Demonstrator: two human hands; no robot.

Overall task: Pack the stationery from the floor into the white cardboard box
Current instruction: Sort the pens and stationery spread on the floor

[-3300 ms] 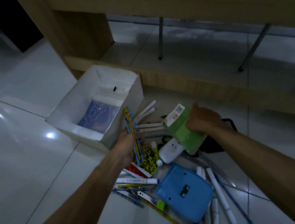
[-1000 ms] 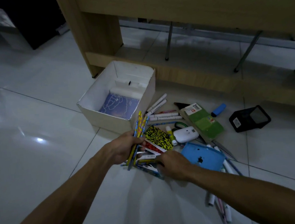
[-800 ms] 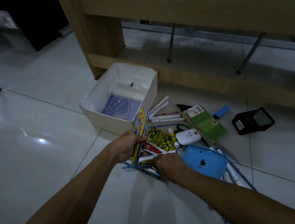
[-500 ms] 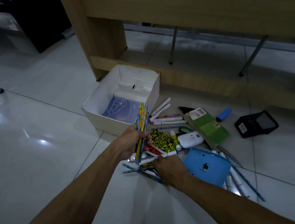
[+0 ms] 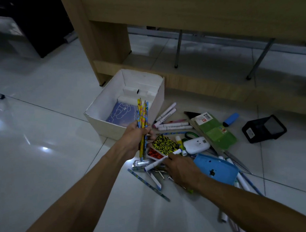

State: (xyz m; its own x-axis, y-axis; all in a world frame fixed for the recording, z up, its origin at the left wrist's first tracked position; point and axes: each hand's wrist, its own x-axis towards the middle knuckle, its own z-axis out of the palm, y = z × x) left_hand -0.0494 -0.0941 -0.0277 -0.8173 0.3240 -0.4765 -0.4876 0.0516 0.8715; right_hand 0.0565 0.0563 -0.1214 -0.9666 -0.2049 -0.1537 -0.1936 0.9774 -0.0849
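The white cardboard box (image 5: pixel 100 112) stands open on the floor, with a blue patterned notebook (image 5: pixel 122 113) lying inside. My left hand (image 5: pixel 134 137) grips a bundle of yellow and blue pencils (image 5: pixel 142 116) upright at the box's near right corner. My right hand (image 5: pixel 180 168) is low over the stationery pile and pinches a white marker (image 5: pixel 161 161). Loose pencils (image 5: pixel 147 184) lie by it on the floor.
On the floor to the right lie white markers (image 5: pixel 169 123), a yellow-black notebook (image 5: pixel 164 144), a white device (image 5: pixel 196 145), a green pack (image 5: pixel 215 129), a blue case (image 5: pixel 216 169), a blue highlighter (image 5: pixel 231 118) and a black mesh holder (image 5: pixel 264 129). A wooden desk (image 5: pixel 176 4) stands behind.
My left hand has lifted the pencil bundle upright and toward the box. My right hand has picked a white marker out of the pile.
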